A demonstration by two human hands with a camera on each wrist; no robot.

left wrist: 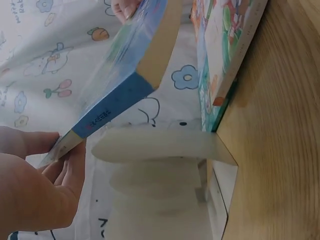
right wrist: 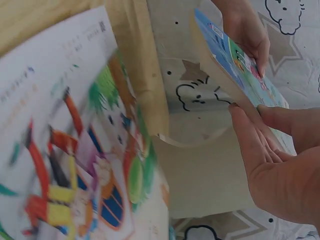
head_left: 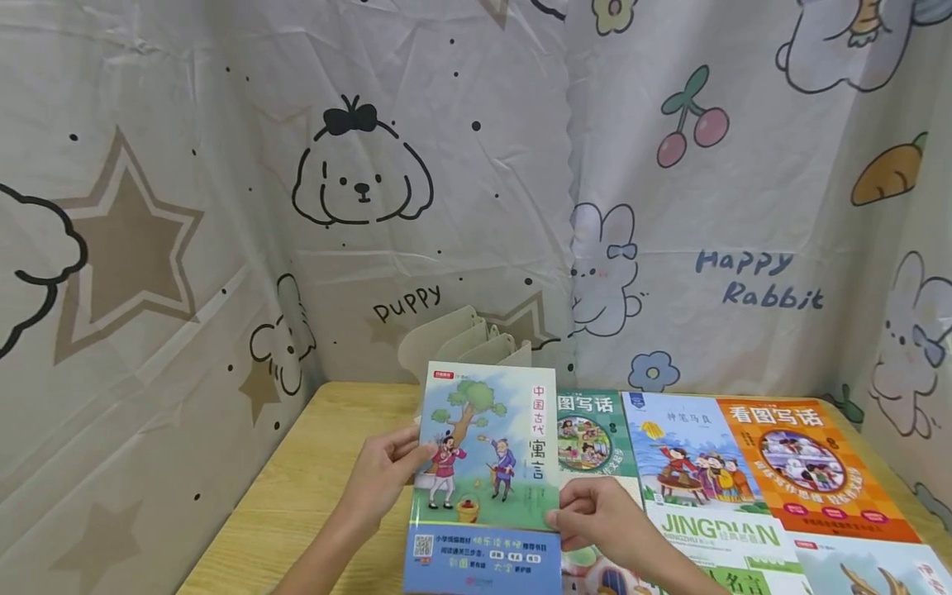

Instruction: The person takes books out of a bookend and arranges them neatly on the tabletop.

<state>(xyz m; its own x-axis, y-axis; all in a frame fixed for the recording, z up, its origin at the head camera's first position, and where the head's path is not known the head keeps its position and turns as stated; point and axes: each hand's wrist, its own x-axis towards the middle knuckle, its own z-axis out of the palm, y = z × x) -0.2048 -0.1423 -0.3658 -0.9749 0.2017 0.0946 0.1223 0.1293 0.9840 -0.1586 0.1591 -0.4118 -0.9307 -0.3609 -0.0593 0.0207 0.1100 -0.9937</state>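
A paperback book [head_left: 483, 487] with a tree, two figures and a blue lower band on its cover is held up off the table, its front facing the head camera. My left hand [head_left: 387, 475] pinches its left edge, thumb on the cover and fingers behind. On the opposite edge my right hand [head_left: 606, 521] pinches it the same way. The left wrist view shows the blue spine [left wrist: 112, 107] and a thumb and fingers on either side of it. Behind the book stands a cream upright file rack [head_left: 464, 335], partly hidden by it.
Several books lie on the wooden table [head_left: 297, 471] to the right: a green one [head_left: 595, 430], a blue one [head_left: 692, 454], an orange one [head_left: 818, 471] and a white-and-green one [head_left: 721, 537]. A printed curtain [head_left: 446, 165] hangs behind and at both sides.
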